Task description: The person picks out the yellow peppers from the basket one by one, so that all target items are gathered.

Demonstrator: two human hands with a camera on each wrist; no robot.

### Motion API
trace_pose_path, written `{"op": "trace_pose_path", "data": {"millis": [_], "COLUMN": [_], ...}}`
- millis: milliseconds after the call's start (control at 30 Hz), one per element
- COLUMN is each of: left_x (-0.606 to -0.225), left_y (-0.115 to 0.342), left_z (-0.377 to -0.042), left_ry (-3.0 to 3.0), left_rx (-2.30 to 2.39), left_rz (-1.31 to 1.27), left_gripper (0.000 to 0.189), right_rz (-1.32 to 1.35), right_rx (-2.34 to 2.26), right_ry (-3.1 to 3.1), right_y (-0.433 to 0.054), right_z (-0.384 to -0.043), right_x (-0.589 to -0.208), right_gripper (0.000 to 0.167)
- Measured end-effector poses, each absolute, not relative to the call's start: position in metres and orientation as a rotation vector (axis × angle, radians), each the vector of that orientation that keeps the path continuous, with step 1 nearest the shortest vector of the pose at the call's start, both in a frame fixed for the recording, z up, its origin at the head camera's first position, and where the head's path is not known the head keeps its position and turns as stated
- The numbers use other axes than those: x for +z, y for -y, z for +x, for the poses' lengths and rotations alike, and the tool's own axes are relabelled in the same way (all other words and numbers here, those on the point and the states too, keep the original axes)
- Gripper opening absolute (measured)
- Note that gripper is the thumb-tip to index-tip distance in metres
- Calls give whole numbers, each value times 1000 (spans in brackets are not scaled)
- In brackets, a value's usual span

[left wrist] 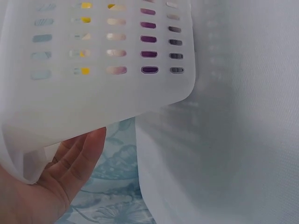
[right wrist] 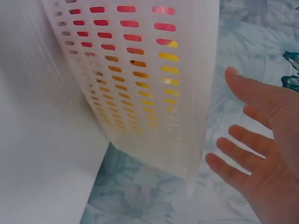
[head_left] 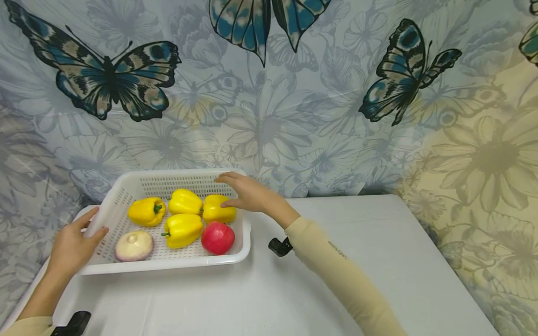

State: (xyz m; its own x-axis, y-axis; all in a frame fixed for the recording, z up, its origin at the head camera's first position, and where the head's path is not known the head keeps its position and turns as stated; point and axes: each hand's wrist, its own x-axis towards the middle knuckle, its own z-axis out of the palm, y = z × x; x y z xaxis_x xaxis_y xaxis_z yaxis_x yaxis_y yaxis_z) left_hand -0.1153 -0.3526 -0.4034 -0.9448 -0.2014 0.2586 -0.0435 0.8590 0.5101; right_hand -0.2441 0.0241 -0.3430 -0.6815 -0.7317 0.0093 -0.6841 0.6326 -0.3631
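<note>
A white slotted plastic basket (head_left: 168, 266) sits at the left of the table. In it lie several yellow bell peppers (head_left: 183, 230), a smooth red round fruit or vegetable (head_left: 217, 238) and a cream, onion-like vegetable (head_left: 134, 246) with a purplish lower side. My left hand (head_left: 74, 245) grips the basket's left end, its thumb over the rim and its fingers curled below, as the left wrist view shows. At the back right corner my right hand (head_left: 248, 193) hovers with spread fingers, apart from the rim in the right wrist view and holding nothing.
The table (head_left: 357, 242) wears a white cover, and its left edge runs beneath the basket's left end. Behind it hangs a butterfly-and-flower printed cloth (head_left: 269, 126). Black wrist devices (head_left: 280, 247) sit on both forearms.
</note>
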Motion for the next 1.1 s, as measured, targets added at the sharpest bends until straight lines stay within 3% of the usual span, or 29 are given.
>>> {"op": "trace_pose_path", "data": {"millis": [1100], "left_x": [-401], "left_y": [347], "left_z": [-114], "left_ry": [2722], "left_rx": [-789], "left_rz": [307], "left_gripper": [49], "right_rz": [-1201], "right_rx": [-48], "right_ry": [-2589], "right_y": [44], "right_z": [-251], "right_x": [-368], "right_gripper": [54]}}
